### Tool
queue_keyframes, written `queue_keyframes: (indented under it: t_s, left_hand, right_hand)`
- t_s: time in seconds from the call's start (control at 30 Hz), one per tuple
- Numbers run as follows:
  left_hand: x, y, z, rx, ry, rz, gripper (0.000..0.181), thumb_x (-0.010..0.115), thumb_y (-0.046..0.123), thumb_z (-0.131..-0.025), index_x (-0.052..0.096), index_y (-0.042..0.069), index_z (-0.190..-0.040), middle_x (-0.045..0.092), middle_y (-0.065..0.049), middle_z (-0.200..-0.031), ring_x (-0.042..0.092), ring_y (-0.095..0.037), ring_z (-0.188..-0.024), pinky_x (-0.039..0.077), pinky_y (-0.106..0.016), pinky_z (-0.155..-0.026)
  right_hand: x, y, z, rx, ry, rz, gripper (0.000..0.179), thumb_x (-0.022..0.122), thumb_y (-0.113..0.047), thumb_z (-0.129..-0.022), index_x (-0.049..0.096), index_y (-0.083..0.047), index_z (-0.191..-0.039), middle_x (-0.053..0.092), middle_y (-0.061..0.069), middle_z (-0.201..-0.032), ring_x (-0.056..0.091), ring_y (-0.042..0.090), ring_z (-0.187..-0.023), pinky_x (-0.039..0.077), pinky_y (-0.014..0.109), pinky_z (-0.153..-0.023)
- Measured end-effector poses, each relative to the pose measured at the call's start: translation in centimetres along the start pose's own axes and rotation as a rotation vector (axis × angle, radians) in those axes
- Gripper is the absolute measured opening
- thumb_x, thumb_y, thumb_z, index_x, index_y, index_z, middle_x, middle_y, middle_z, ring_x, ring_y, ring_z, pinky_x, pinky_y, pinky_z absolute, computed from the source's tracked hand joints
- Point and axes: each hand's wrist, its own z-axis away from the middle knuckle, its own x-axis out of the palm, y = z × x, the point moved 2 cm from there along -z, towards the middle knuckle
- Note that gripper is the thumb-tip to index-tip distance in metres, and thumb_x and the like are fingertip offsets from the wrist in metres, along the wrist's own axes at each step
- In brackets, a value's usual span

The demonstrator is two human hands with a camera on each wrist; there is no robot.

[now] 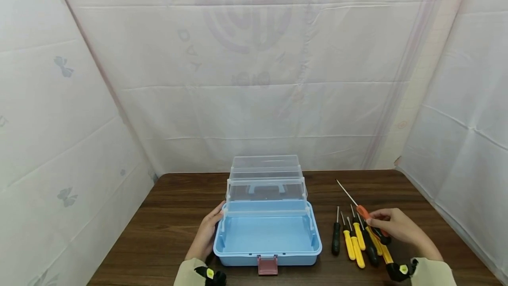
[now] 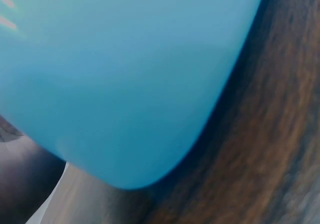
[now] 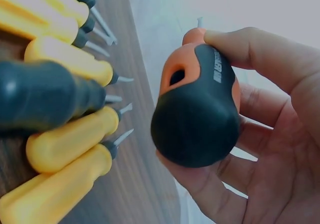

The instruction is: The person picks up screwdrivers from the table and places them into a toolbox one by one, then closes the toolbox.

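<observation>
A light blue toolbox point(image 1: 267, 237) with a raised clear lid and clear trays point(image 1: 267, 189) stands on the table. My left hand point(image 1: 206, 233) rests against its left wall, fingers stretched along the side; the left wrist view shows the blue wall point(image 2: 130, 93) close up. Right of the box, my right hand point(image 1: 397, 226) pinches an orange and black screwdriver point(image 1: 363, 212) by the handle between thumb and fingers, its shaft pointing away and up to the left. In the right wrist view its black handle end point(image 3: 195, 124) faces the camera. Below it lie several yellow-handled screwdrivers point(image 1: 358, 238).
Black-handled screwdrivers lie there too, one point(image 1: 336, 238) at the left of the group, nearest the toolbox. A reddish latch point(image 1: 267, 265) hangs at the box front. The dark wooden table point(image 1: 158, 242) meets white sheets point(image 1: 262, 114) at the back and sides.
</observation>
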Motion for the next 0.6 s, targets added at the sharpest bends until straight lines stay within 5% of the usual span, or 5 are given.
queue_keyframes:
  t_s: [0.6]
  left_hand:
    - [-0.1, 0.0, -0.1, 0.0, -0.011, 0.005, 0.052, 0.034, 0.02, -0.104, 0.022, 0.007, -0.153, 0.012, -0.021, -0.159, 0.012, -0.042, -0.146, 0.018, -0.058, -0.115]
  right_hand:
    - [0.9, -2.7, -0.3, -0.103, -0.021, 0.002, 0.046, 0.064, -0.033, -0.091, 0.065, 0.004, -0.118, 0.069, 0.01, -0.101, 0.058, 0.016, -0.075, 0.05, 0.03, -0.059]
